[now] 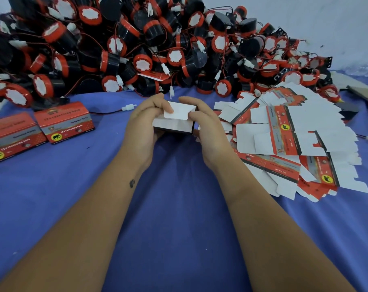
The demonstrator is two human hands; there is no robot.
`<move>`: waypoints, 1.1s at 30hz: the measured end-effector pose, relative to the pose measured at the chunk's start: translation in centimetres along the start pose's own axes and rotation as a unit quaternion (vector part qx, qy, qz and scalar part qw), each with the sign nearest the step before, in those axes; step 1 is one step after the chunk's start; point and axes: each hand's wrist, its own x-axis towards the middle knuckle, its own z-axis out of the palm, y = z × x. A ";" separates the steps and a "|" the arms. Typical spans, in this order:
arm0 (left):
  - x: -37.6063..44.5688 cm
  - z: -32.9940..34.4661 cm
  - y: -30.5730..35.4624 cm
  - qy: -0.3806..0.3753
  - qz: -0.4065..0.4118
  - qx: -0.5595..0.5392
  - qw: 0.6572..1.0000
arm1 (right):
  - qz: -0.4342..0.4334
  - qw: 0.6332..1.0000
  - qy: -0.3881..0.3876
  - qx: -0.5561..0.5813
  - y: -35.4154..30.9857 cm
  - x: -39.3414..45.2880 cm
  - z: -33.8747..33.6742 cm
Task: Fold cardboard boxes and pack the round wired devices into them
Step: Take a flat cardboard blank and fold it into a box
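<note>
Fingers: left thumb (165,106) lies on the white flap (177,113) of the box being folded; the other left fingers curl round the box's left side and underside. Right fingers (189,100) arch over the top of the flap, and the right thumb presses its right edge.
Left hand (144,123): grasping the box from the left.
Right hand (206,125): grasping the box from the right.
Box in hand (172,126): held between both hands just above the blue cloth (174,207), white inner flap facing up, grey side toward the camera. Whether a device is inside cannot be told.
Finished boxes (64,122): two closed red boxes with an elephant mark, side by side on the cloth to the left, well apart from the hands.
Flat boxes (284,133): a loose, overlapping spread of unfolded red-and-white blanks on the cloth, just right of the right hand.
Round wired devices (141,45): a large heap of black-and-red units with white labels, thin red-and-black wires and white plugs, piled along the far side of the cloth against the pale wall (326,22).
Loose plug (128,107): a white connector on a wire lying on the cloth, near the left hand.
</note>
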 end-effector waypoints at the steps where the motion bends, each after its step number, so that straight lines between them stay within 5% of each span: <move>1: 0.0 -0.1 0.0 0.000 -0.005 -0.006 1.000 | 0.020 1.000 -0.004 0.016 -0.2 0.0 -0.2; 6: 0.1 0.0 -0.2 0.013 0.011 0.067 0.998 | 0.017 0.999 -0.041 0.003 -0.2 -0.1 -0.6; 15: 0.1 -0.1 -0.4 -0.018 0.017 0.116 0.993 | -0.030 0.996 0.022 -0.080 0.5 0.0 0.1; 24: 0.4 -0.4 -1.0 0.042 0.037 0.182 0.982 | -0.139 0.958 0.056 -0.245 1.0 0.2 0.1; 28: 0.4 -0.5 -0.6 0.043 0.012 0.087 0.995 | -0.063 0.993 0.083 -0.061 0.4 -0.2 0.4; 33: 0.7 0.0 -0.3 0.028 -0.012 0.022 0.999 | 0.026 0.993 0.061 -0.099 -0.1 0.3 0.1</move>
